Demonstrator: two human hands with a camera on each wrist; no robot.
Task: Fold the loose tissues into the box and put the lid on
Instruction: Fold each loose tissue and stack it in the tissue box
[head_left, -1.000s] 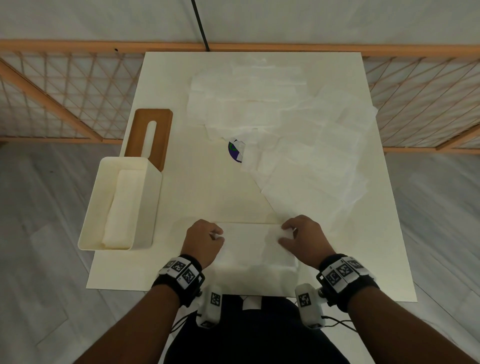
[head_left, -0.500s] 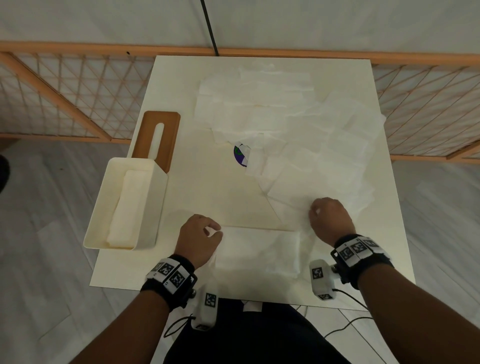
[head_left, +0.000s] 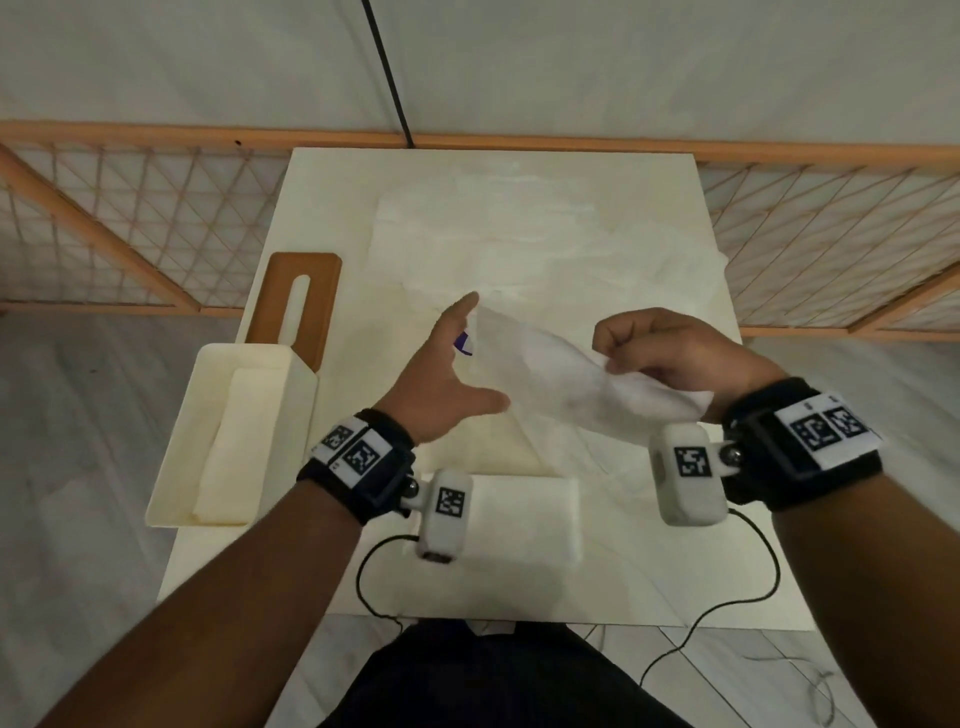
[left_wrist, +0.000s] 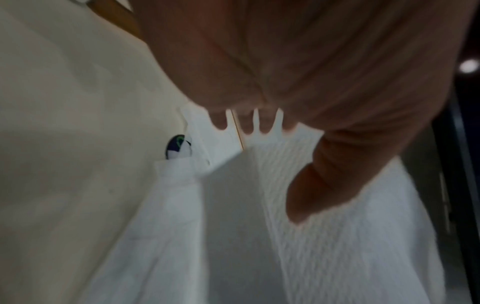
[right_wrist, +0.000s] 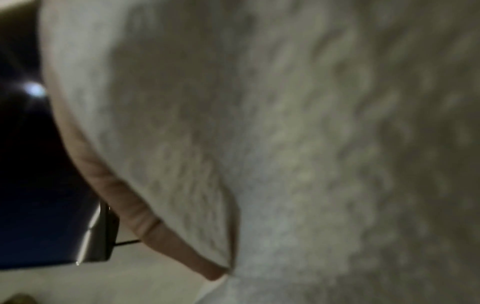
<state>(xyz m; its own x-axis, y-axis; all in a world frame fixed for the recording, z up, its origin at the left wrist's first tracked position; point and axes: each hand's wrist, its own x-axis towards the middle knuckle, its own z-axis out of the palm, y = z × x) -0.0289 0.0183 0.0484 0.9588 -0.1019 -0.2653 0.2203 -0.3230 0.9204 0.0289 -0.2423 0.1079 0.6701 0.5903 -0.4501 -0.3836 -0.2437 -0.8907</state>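
Observation:
My right hand (head_left: 660, 353) pinches a loose white tissue (head_left: 566, 384) and holds it up above the table; the sheet fills the right wrist view (right_wrist: 285, 144). My left hand (head_left: 447, 374) is open beside the sheet's left edge, fingers straight and thumb spread toward it. The left wrist view shows the thumb (left_wrist: 319, 185) in front of the tissue (left_wrist: 350, 246). A folded tissue (head_left: 524, 519) lies near the front edge. Several loose tissues (head_left: 545, 244) cover the far table. The cream box (head_left: 176, 467) stands at the left with tissues inside. The brown slotted lid (head_left: 306, 306) lies behind it.
A small purple and green disc (head_left: 464, 344) (left_wrist: 178, 147) peeks out under the tissues at mid table. The box overhangs the table's left edge (head_left: 171, 571). A wooden lattice fence (head_left: 104, 228) runs behind the table. Black cables (head_left: 748, 597) trail off the front edge.
My right hand lifted a loose tissue off the pile and brought it up toward me. My left hand left the folded tissue, rose and opened beside the lifted sheet.

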